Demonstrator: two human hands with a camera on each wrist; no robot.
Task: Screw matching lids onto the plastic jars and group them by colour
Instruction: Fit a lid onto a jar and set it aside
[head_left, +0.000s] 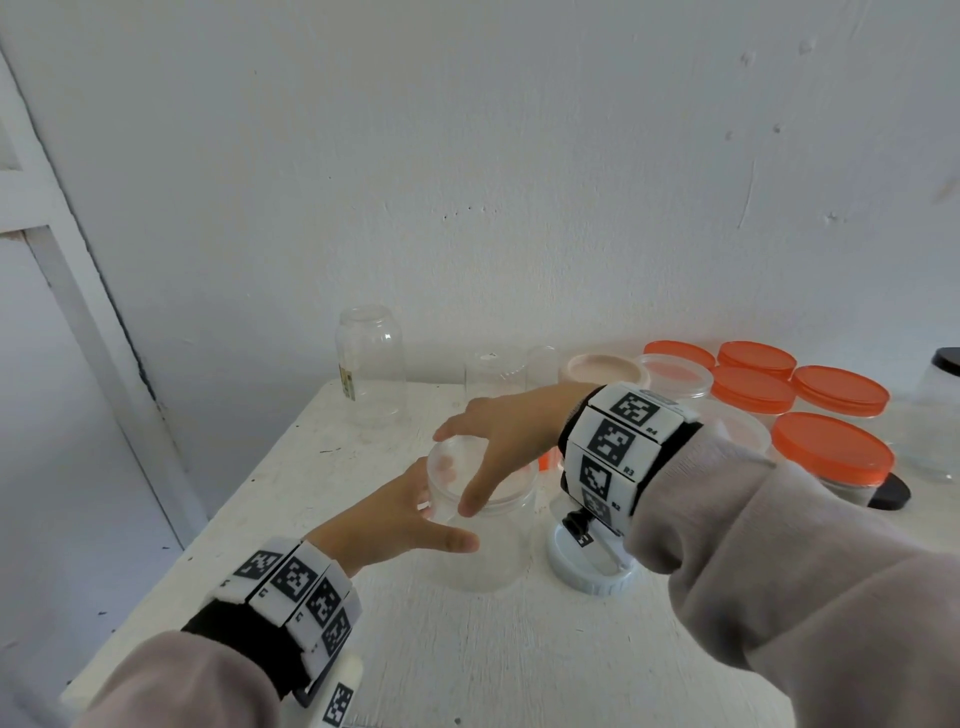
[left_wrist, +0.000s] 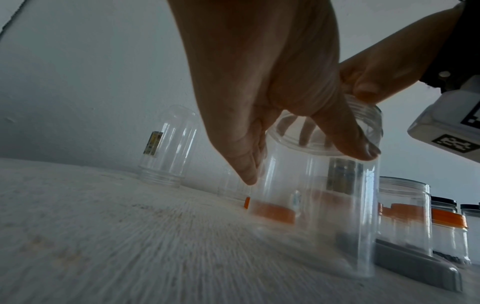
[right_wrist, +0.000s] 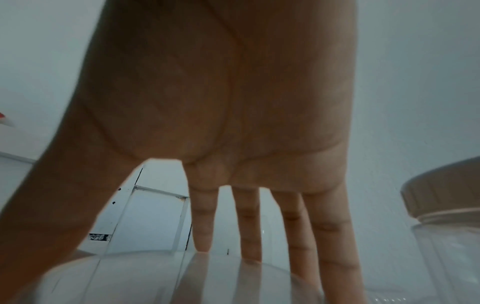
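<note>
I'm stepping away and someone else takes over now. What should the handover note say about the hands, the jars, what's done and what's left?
Left hand: grips the clear open jar by its shoulder, at the front of the white table.
Right hand: fingers spread over that jar's rim, no lid in it.
Done: orange-lidded jars grouped at the right.
Left: this jar, the upturned jar at the back, others unlidded; white lid lies loose beside the held jar.
</note>
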